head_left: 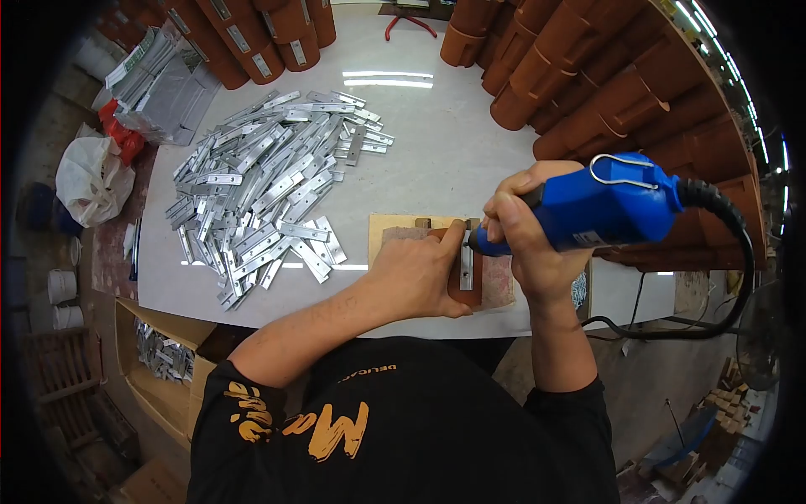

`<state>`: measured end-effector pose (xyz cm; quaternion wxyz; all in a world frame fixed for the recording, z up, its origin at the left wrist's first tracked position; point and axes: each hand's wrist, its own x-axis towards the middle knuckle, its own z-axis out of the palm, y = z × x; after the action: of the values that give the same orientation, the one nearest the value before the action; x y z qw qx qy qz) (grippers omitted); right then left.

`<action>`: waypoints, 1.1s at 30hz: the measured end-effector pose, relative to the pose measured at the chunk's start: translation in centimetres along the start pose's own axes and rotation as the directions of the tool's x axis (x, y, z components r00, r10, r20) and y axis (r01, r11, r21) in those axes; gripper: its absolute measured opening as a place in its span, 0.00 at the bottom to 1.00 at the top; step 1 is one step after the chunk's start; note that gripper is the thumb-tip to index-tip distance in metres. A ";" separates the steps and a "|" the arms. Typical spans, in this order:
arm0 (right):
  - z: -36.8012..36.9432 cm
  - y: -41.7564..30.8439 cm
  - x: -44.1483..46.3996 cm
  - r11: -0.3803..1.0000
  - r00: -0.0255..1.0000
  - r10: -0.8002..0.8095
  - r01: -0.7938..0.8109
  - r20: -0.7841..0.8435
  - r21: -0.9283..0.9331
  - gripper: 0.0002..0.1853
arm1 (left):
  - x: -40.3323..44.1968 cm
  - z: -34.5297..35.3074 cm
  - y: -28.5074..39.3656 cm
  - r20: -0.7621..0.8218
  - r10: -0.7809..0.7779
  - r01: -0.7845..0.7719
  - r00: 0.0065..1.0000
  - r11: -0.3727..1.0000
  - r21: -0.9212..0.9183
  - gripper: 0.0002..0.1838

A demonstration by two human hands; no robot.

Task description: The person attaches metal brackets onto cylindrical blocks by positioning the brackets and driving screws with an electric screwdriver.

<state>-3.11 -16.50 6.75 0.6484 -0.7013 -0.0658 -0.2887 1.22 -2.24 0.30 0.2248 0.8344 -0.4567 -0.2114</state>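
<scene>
A pale board [378, 244] lies on the tabletop [403, 151], and at its middle rests a brown piece [472, 299] with a single metal strip [467, 270] on top. The strip's long axis runs from the far side of the board toward the near side, roughly in line with the person's forward gaze.

The two hands are apart, one on each side of the strip. The left hand [413, 273] comes in over the board's left part and is clamped down on the brown piece, index finger by the strip's far end and thumb by the piece's near end. The right hand [527, 227], at the board's right edge, is wrapped around a blue power driver [600, 206]. The driver lies crosswise to the strip in this view, its nose pointing left toward the strip's far half. The left hand is the nearer one, right beside the strip; the right hand itself is clear of it, and only the nose comes close. Whether the tip touches metal is too small to tell.

Left of the board spreads a large heap of loose metal strips [269, 185]. Beyond it, on the far left and far right, stand stacks of brown pots [571, 76], and red-handled pliers [410, 25] lie at the far edge.
</scene>
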 end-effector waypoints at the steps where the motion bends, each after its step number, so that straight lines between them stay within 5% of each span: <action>1: 0.0 -0.1 -0.1 1.000 1.000 0.013 -0.012 -0.008 0.014 0.12 | 0.0 0.1 0.0 -0.009 0.004 -0.004 1.000 1.000 -0.001 0.53; 5: -0.2 -0.3 -0.1 0.999 0.998 0.029 -0.027 -0.047 0.047 0.12 | 0.0 0.3 -0.1 -0.087 0.044 -0.044 0.995 0.999 -0.002 0.52; 8: -0.3 -0.3 -0.2 0.997 0.997 0.035 -0.031 -0.071 0.068 0.11 | -0.1 -1.0 0.8 0.057 -0.052 0.054 0.997 0.998 -0.030 0.53; 11: -0.7 -0.9 -0.2 0.981 0.988 0.009 0.021 -0.155 0.194 0.11 | -0.6 0.7 -0.8 -0.134 0.052 -0.052 0.990 0.999 -0.002 0.52; 12: -0.9 -1.3 0.0 0.957 0.974 -0.026 0.089 -0.223 0.277 0.12 | -0.4 1.0 -1.9 -0.128 -0.036 -0.011 0.991 0.938 -0.345 0.50; 13: -1.3 -1.7 0.0 0.921 0.957 -0.046 0.152 -0.288 0.358 0.13 | -0.4 1.0 -2.9 -0.091 -0.119 0.031 0.989 0.759 -0.651 0.50; 14: -2.0 -2.2 -0.1 0.925 0.948 -0.096 0.198 -0.303 0.323 0.12 | -1.1 0.8 -3.8 0.044 -0.154 0.098 0.987 0.363 -0.927 0.49; 15: -2.4 -2.9 -0.1 0.904 0.950 -0.141 0.238 -0.277 0.356 0.12 | -1.9 0.2 -4.3 0.178 -0.187 0.158 0.966 -0.117 -0.981 0.51; 19: -1.3 -4.0 -1.2 0.838 0.975 -0.195 0.223 -0.109 0.498 0.12 | -3.3 -0.1 -3.9 0.264 -0.141 0.176 0.954 -0.450 -0.876 0.56; 28: 1.7 -2.6 -1.2 0.817 0.996 -0.012 0.058 -0.083 0.574 0.13 | -3.3 -0.7 -2.3 0.139 -0.105 0.121 0.985 -0.157 -0.980 0.59; 33: 1.4 -2.4 -1.0 0.824 0.995 -0.001 0.055 -0.096 0.565 0.12 | -3.1 -0.9 -1.2 0.116 -0.057 0.107 0.992 -0.144 -0.984 0.59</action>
<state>-4.58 -14.56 8.33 0.8253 -0.4623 -0.1290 -0.2974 1.00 1.14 0.77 0.7552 0.4015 -0.0909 -0.5101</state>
